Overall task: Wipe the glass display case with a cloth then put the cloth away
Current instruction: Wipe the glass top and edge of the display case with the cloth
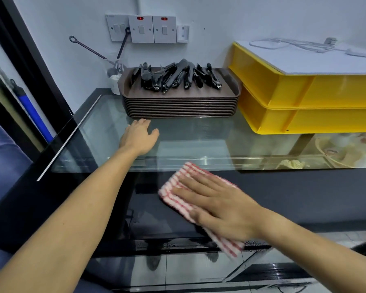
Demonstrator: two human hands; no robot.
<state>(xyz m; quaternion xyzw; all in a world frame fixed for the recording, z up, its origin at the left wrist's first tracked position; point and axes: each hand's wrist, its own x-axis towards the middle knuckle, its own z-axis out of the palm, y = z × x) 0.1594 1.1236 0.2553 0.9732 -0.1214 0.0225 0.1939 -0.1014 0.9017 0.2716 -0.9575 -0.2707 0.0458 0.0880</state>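
A glass display case (199, 142) filled the view, carrying a stack of brown trays (181, 102) with black tongs (175, 77) at the back, likely pushed there to free the wiping area; the left hand (138, 136) rested open-fingered on the top glass, seemingly as a brace. The right hand (218, 206) pressed a red-striped cloth (178, 187) flat against the front pane, fingers straight and slightly spread.

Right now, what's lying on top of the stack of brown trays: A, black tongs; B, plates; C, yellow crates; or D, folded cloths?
A: a heap of black tongs lies on the top brown tray of the stack, which stands on the glass display case beside the yellow crates.
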